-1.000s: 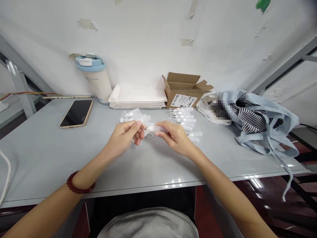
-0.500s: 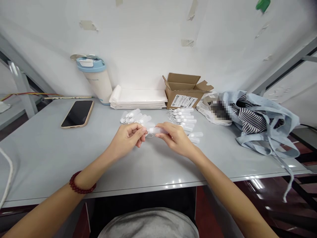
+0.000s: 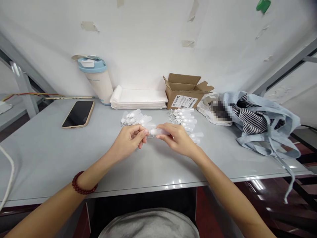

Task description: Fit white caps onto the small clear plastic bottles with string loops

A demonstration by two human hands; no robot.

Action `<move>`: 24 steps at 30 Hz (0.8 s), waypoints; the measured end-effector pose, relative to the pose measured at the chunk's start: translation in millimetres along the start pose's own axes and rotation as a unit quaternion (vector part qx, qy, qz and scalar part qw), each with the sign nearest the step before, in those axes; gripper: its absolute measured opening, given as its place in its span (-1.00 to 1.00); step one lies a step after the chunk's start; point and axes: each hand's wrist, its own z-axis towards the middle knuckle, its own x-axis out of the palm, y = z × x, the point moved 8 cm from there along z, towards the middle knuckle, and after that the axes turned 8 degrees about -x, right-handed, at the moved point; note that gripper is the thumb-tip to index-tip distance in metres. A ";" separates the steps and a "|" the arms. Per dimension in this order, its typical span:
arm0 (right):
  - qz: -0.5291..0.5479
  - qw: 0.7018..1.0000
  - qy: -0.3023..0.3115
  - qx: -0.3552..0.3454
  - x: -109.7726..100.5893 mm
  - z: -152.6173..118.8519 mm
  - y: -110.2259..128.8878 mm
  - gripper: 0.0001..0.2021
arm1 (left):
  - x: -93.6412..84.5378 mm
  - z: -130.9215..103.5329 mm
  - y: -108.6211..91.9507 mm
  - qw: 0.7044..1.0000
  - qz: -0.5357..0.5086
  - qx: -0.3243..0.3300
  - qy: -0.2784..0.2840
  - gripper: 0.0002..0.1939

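Between my hands is a small translucent plastic bottle (image 3: 161,131), lying sideways with its white cap end to the left. My right hand (image 3: 177,138) grips its body between thumb and fingers. At the cap end, my left hand (image 3: 132,139) pinches with thumb and forefinger; what exactly lies under those fingertips is hidden. A thin white cord loop (image 3: 150,136) hangs just below the cap. Behind my left hand lies a pile of similar small bottles (image 3: 135,115). More such bottles with cords (image 3: 188,119) lie in a loose column behind and beside my right hand.
At the back stand a tumbler with a blue lid (image 3: 95,79), a stack of white padded envelopes (image 3: 140,98) and an open cardboard box (image 3: 183,94). A phone (image 3: 78,114) lies left on the grey table (image 3: 148,172). A light-blue cloth bag (image 3: 262,115) and a plastic bag (image 3: 206,107) sit right.
Both hands stay nearly in place around the small bottle. The whole view has shifted very slightly; nothing has been put down or picked up.
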 end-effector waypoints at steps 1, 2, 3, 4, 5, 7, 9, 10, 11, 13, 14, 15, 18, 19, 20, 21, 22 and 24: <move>-0.001 1.000 0.007 0.010 -1.0 0.2 -1.8 -0.75 | -0.2 0.3 -0.7 1.000 0.003 0.000 -0.002 -0.72; -0.002 1.000 0.017 0.022 -1.8 0.2 -4.3 -0.75 | -1.2 0.9 -1.3 1.000 0.005 0.001 -0.006 -0.72; -0.007 0.999 0.027 0.037 -3.0 -0.1 -7.4 -0.74 | -3.5 1.7 -1.8 1.000 0.008 0.003 -0.017 -0.72; -0.016 0.998 0.034 0.053 -4.9 -0.7 -11.0 -0.73 | -7.2 2.8 -1.7 0.999 0.010 0.003 -0.032 -0.72; -0.030 0.996 0.039 0.070 -7.6 -1.5 -15.1 -0.73 | -12.4 3.9 -1.2 0.998 0.014 0.002 -0.054 -0.73; -0.061 0.992 0.049 0.103 -14.2 -4.0 -24.5 -0.74 | -24.5 5.7 1.6 0.994 0.022 -0.007 -0.105 -0.73; -0.082 0.985 0.063 0.135 -21.4 -7.9 -34.8 -0.81 | -35.8 6.8 5.8 0.988 0.021 -0.018 -0.151 -0.73; -0.086 0.983 0.070 0.150 -25.5 -10.2 -40.1 -0.86 | -39.9 7.2 8.1 0.986 0.017 -0.024 -0.167 -0.73; -0.088 0.980 0.073 0.164 -30.3 -12.8 -45.4 -0.90 | -43.2 7.6 10.7 0.983 0.010 -0.031 -0.179 -0.74; -0.093 0.975 0.068 0.189 -42.3 -17.9 -55.2 -0.91 | -48.2 8.2 15.5 0.979 -0.003 -0.045 -0.201 -0.76; -0.098 0.972 0.066 0.201 -48.0 -20.5 -59.6 -0.90 | -50.7 8.3 17.3 0.976 -0.009 -0.049 -0.213 -0.77; -0.110 0.969 0.063 0.212 -53.9 -22.9 -63.6 -0.87 | -53.5 8.3 19.1 0.972 -0.017 -0.052 -0.227 -0.77; -0.134 0.962 0.040 0.233 -69.0 -27.8 -71.1 -0.80 | -60.6 9.5 26.4 0.962 -0.068 -0.067 -0.256 -0.75; -0.135 0.962 0.032 0.235 -72.2 -28.8 -72.3 -0.78 | -61.5 10.6 29.8 0.959 -0.088 -0.077 -0.257 -0.75; -0.133 0.962 0.027 0.236 -74.2 -29.5 -73.2 -0.77 | -61.8 11.9 33.1 0.957 -0.106 -0.089 -0.254 -0.75; -0.131 0.963 0.026 0.235 -74.9 -30.0 -73.9 -0.76 | -61.6 13.1 36.0 0.956 -0.119 -0.100 -0.251 -0.77; -0.131 0.963 0.030 0.234 -74.9 -30.4 -74.5 -0.75 | -60.9 14.3 38.1 0.955 -0.127 -0.110 -0.246 -0.80; -0.136 0.961 0.048 0.234 -73.0 -31.4 -76.0 -0.74 | -59.0 16.0 40.6 0.955 -0.133 -0.124 -0.234 -0.84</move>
